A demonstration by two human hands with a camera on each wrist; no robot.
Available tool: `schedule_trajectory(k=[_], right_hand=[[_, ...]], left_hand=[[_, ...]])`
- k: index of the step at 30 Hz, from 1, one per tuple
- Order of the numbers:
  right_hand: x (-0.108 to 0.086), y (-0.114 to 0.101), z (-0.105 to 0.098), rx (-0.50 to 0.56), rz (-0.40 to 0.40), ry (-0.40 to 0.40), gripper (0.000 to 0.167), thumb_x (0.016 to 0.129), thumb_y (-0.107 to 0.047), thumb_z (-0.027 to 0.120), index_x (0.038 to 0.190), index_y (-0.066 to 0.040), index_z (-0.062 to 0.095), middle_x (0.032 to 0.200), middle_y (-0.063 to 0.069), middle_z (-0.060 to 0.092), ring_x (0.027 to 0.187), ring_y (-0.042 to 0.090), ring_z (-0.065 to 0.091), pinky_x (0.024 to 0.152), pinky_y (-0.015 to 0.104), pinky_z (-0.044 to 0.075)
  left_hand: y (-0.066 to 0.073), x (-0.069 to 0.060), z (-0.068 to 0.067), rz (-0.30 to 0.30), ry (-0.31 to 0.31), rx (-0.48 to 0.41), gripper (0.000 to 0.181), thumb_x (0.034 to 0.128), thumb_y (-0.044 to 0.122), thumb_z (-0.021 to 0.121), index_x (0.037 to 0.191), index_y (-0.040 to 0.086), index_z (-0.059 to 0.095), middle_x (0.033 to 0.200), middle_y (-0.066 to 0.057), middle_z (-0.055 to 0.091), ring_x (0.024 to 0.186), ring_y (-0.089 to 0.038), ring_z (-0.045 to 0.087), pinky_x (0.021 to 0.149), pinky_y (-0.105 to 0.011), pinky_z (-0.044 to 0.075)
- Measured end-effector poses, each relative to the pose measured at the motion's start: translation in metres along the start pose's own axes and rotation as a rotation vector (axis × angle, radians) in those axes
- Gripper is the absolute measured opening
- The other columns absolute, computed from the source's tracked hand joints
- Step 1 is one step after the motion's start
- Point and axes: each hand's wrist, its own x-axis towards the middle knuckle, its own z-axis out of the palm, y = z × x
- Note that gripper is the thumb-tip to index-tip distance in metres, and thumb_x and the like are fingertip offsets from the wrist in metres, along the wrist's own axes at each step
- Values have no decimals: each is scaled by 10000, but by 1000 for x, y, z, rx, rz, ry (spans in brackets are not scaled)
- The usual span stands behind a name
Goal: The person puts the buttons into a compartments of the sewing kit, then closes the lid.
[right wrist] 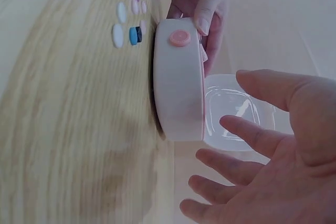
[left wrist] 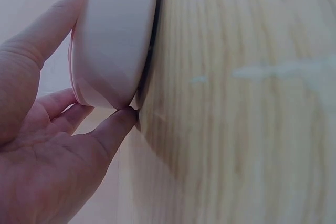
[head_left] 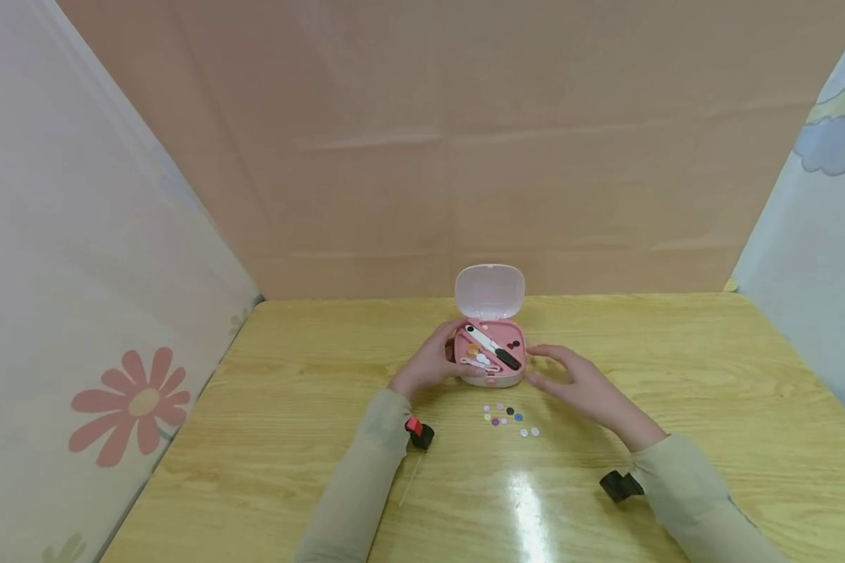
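Note:
A small pink-and-white storage box [head_left: 496, 381] stands on the table with its clear lid [head_left: 490, 291] raised at the back. Inside its pink tray lie a slim white-and-black tool [head_left: 508, 359], small white pieces, something orange and a few dark buttons [head_left: 513, 344]. My left hand [head_left: 431, 363] grips the box's left side, thumb over the top rim, fingers [left wrist: 116, 129] against the side and low edge. Just off the right side, my right hand [head_left: 583, 383] holds nothing, its fingers spread and apart from the box in the right wrist view.
Several loose buttons lie on the table in front of the box, among them a blue button [head_left: 518, 417], a black button [head_left: 510, 410] and white buttons [right wrist: 117, 35]. Behind the wooden table [head_left: 324, 344] hangs a brown cloth [head_left: 366, 195]; patterned panels flank both sides.

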Motion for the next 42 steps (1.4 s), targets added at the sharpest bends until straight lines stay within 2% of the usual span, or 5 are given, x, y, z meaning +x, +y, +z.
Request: schedule_trajectory(k=[10, 20, 28, 32, 42], right_hand=[[-10, 0, 1, -46, 40, -29, 561, 923, -271, 646, 1352, 43, 467, 1411, 358, 316, 1280, 545, 287, 1007, 672, 246], [-17, 4, 9, -86, 83, -83, 706, 875, -337, 690, 1395, 52, 416, 1430, 392, 231, 1276, 591, 231, 981, 713, 218], [-13, -3, 17, -163, 131, -140, 834, 809, -456, 729, 1426, 1, 404, 1436, 415, 189, 1302, 625, 84, 904, 814, 25], [-12, -7, 20, -175, 152, -144, 881, 777, -457, 760, 1431, 7, 393, 1436, 432, 144, 1297, 637, 46, 894, 819, 0], [-13, -2, 23, -196, 134, -120, 860, 734, -422, 803, 1384, 17, 450, 1420, 441, 167, 1274, 658, 73, 886, 823, 16]], left_hand=[[0, -1, 0, -14, 8, 9, 894, 741, 146, 836, 1481, 213, 339, 1425, -18, 378, 1232, -202, 454, 1028, -336, 384], [-4, 0, 1, -35, 4, 11, 933, 713, 223, 856, 1484, 266, 333, 1397, 37, 387, 1193, -167, 472, 991, -311, 416], [-4, -1, 0, -32, 13, 44, 933, 718, 236, 853, 1488, 257, 327, 1414, 31, 384, 1207, -161, 458, 1018, -336, 386], [-4, 0, 0, -20, 4, 11, 923, 727, 203, 849, 1486, 239, 326, 1409, 7, 383, 1209, -178, 470, 1004, -316, 405], [-4, 1, 0, -19, 5, 33, 912, 729, 186, 849, 1482, 213, 334, 1410, -1, 384, 1212, -174, 467, 994, -289, 408]])
